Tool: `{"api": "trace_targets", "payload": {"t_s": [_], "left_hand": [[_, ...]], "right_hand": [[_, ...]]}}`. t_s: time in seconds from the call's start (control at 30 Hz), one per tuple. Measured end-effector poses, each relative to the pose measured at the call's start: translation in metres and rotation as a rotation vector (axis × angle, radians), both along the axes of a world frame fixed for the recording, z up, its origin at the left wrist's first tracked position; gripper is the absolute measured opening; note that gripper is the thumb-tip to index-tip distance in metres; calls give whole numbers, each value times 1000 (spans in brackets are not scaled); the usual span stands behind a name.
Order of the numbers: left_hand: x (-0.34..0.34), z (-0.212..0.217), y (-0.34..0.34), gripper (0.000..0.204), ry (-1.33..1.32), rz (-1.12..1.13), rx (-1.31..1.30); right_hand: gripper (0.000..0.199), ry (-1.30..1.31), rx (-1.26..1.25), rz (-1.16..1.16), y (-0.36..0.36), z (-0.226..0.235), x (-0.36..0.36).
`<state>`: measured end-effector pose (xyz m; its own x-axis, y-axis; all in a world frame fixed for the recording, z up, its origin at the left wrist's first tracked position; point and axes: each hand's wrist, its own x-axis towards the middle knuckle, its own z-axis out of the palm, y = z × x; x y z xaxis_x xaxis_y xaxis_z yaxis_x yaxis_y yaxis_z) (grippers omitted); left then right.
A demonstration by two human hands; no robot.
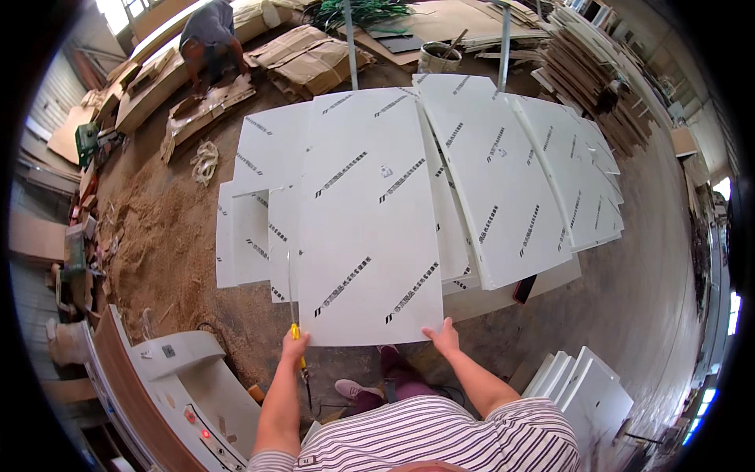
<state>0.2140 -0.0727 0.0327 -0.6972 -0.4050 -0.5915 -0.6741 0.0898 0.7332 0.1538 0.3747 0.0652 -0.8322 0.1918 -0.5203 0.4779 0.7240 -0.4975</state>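
A large white panel [370, 228] with a repeated dark printed pattern lies before me on a stack of similar panels. My left hand [296, 343] is closed at its near left corner. In the same hand is a yellow-handled tool [296, 330] with a long thin metal rod pointing away from me; its exact kind is unclear. My right hand [443, 337] grips the near right corner, thumb on top and fingers hidden underneath. To the right, another white panel [491, 181] lies at a slant, overlapping more panels [570, 173].
A white machine [185, 346] with a lit red button stands at my lower left, white boards [586, 389] at my lower right. A dark phone-like object [524, 289] sits by the stack. Sawdust [157, 252] covers the left floor. A person [211, 43] bends over cardboard at the far left.
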Motion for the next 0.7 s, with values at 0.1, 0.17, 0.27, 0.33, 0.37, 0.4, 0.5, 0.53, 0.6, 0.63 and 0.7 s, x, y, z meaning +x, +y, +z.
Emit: {"api": "trace_targets", "payload": {"t_s": [0.1, 0.17, 0.27, 0.33, 0.37, 0.4, 0.5, 0.53, 0.6, 0.63, 0.7], "left_hand": [[6, 107, 10, 22, -53, -3, 75], [20, 151, 5, 26, 162, -22, 120], [25, 241, 10, 26, 344, -128, 75], [19, 311, 28, 22, 440, -265, -74], [14, 345, 44, 20, 497, -363, -188], [8, 367, 59, 18, 556, -456, -306], [3, 394, 91, 17, 663, -680, 47], [9, 389, 92, 17, 611, -657, 141], [19, 351, 92, 18, 508, -584, 318], [27, 324, 92, 17, 497, -369, 504], [39, 275, 78, 16, 405, -130, 529]], "right_hand": [[78, -80, -37, 35, -7, 11, 16], [78, -124, -83, 93, -15, 18, 25], [77, -147, -193, 202, -34, 16, 34], [72, -206, -294, 327, -73, 51, 22], [70, -169, -444, 274, -97, 74, 18], [69, -139, -598, 225, -120, 97, 13], [79, -25, -1141, -185, -146, 193, -24], [79, 64, -1195, -111, -130, 213, -38], [83, 86, -1298, 111, -96, 304, -61], [83, 123, -1137, 145, -71, 323, -67], [65, 115, -847, 82, -41, 343, -68]]}}
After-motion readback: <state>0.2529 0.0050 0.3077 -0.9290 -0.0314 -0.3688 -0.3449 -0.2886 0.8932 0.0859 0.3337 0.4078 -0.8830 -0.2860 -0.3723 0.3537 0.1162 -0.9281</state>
